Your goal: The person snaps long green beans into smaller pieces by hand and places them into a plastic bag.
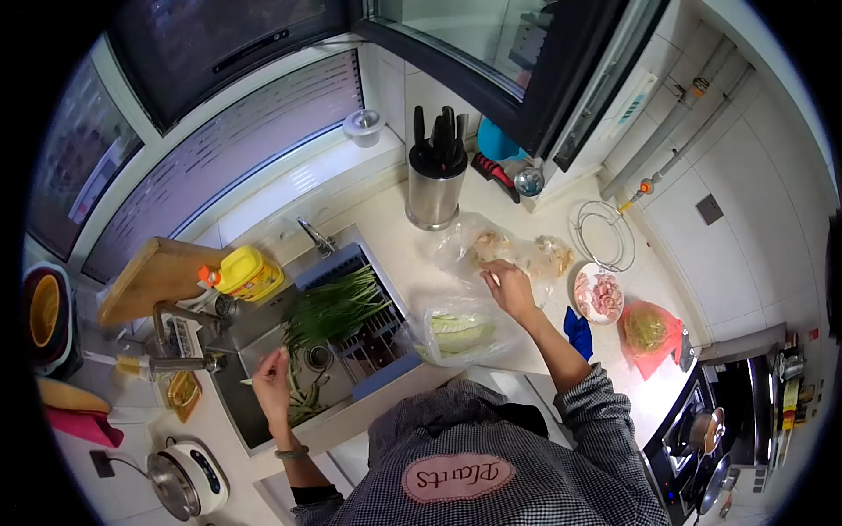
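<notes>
My left hand (274, 379) is over the sink (254, 430), fingers pinched together. A small pale end shows beside them, too small to name. Long green chives (338, 307) lie just above this hand, across the blue-rimmed drain basket (377, 355). Loose green-white pieces (307, 399) lie in the sink below. My right hand (509, 287) is at a clear plastic bag (460, 241) with brownish pieces inside. Its fingers are curled in a pinch, and what they hold is unclear. Nearer me, a second clear bag (474, 355) holds a pale green leafy vegetable (458, 335).
A knife block (435, 188) stands behind the bags. To the right are a bowl of sliced meat (600, 295), a wire rack (603, 235), a red bag (651, 337) and the stove (680, 438). A yellow bottle (247, 273) and cutting board (153, 280) stand behind the sink.
</notes>
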{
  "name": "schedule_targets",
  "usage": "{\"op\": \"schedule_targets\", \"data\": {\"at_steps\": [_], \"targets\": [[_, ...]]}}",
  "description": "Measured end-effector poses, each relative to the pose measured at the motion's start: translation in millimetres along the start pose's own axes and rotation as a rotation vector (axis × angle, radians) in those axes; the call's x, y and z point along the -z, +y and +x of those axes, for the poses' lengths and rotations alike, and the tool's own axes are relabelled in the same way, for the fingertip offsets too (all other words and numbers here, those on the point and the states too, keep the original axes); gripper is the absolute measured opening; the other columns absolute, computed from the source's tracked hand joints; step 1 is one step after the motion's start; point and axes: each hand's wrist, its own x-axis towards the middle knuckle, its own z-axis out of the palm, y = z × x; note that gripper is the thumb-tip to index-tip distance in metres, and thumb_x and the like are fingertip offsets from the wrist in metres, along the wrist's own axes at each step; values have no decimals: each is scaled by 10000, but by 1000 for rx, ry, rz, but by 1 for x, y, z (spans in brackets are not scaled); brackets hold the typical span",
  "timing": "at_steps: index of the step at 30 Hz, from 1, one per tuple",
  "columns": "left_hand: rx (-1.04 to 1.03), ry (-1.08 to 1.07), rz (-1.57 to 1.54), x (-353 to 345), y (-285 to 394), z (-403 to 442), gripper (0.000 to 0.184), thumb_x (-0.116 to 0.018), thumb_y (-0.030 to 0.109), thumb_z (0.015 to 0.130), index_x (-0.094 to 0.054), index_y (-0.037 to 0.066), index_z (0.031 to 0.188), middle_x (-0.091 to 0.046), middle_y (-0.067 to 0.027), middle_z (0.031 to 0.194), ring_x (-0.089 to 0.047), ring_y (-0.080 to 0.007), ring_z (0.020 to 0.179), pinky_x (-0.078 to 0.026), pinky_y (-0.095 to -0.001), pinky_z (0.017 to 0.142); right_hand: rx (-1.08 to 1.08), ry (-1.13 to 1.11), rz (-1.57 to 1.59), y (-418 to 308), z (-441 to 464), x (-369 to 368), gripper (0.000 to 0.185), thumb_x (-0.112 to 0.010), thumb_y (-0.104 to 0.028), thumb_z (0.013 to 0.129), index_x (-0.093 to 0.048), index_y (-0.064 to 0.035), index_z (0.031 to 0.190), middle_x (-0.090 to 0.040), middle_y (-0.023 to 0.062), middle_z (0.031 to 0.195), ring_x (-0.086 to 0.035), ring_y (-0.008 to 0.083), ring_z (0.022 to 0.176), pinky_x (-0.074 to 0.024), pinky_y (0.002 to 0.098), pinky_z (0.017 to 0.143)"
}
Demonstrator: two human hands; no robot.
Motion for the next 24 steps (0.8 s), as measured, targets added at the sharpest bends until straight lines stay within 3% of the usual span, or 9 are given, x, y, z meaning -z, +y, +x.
{"op": "schedule_targets", "data": {"at_steps": [2,6,8,9,11,12,15,21,24], "targets": [[36,-41,191,8,-33,-6,302,-694,206,873,-683,-44,1043,-641,-87,860,-587,-193,778,-453,-314,676,-31,58,48,-19,-10,0,117,-682,-135,803,-724,-54,876,-701,111,851,-673,294,765,-531,379,730],[143,-108,526,6,-135,-23,344,-737,194,796,-687,14,1085,-650,-177,1027,-621,-370,926,-495,-422,789,-144,-207,254,-42,-27,-6,112,-663,-129,811,-715,-41,858,-691,123,842,-680,275,757,-531,376,727],[74,-143,639,-6,-156,-30,368,-736,193,792,-674,22,1112,-640,-171,1074,-615,-361,963,-494,-436,820,-21,-819,158,-24,-40,-41,172,-650,-125,834,-708,-43,973,-706,118,862,-681,286,765,-536,380,740],[3,-171,748,-13,-149,-31,394,-734,191,787,-661,31,1139,-629,-165,1121,-608,-351,1001,-494,-450,851,-30,-814,157,-9,-57,-68,172,-650,-125,834,-708,-43,973,-706,118,862,-681,286,765,-536,380,740],[98,-214,563,-34,-128,-27,429,-730,183,788,-637,40,1182,-606,-156,1180,-593,-333,1049,-489,-432,881,209,-514,-138,7,-90,-113,246,-605,-120,844,-652,-52,1075,-699,116,850,-679,321,774,-528,410,784],[53,-260,516,-42,-115,-24,423,-727,184,795,-636,38,1181,-602,-161,1184,-592,-334,1058,-487,-432,887,209,-513,-140,5,-91,-120,246,-605,-120,844,-652,-52,1075,-699,116,850,-679,321,774,-528,410,784],[-7,-301,401,-67,-66,-18,401,-716,181,815,-635,43,1183,-596,-165,1189,-594,-329,1067,-487,-421,892,-25,-573,-372,2,-89,-126,277,-570,-128,859,-595,-74,1129,-688,116,940,-669,341,850,-519,432,815],[-103,-443,159,-96,20,-13,341,-693,148,849,-641,54,1173,-609,-129,1163,-633,-233,976,-510,-324,806,-2,-358,-151,-9,-97,-92,237,-557,-122,888,-591,-48,1110,-658,144,1045,-655,318,916,-521,436,782],[-125,-604,-58,-118,79,-24,309,-710,130,837,-658,42,1129,-636,-107,1100,-642,-183,895,-510,-272,740,23,-86,184,-61,-95,-34,233,-598,-86,874,-612,-18,1096,-660,137,977,-658,282,822,-522,379,720]]}}
